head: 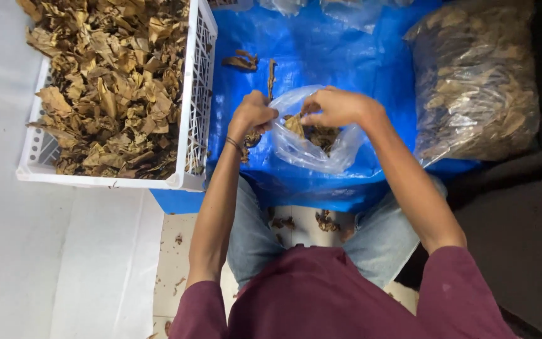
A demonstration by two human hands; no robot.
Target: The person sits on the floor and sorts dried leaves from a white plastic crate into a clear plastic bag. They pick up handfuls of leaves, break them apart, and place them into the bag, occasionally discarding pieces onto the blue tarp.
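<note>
While both fists pinched the clear bag (pixel 308 147), the left hand (pixel 252 116) and right hand (pixel 334 107) hid its mouth; dried leaves (pixel 315 132) inside looked blurred.

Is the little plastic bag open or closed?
Open. Both hands, left and right, hold the small clear bag by its mouth, spread apart, and dried brown leaves show inside through the opening.
</note>
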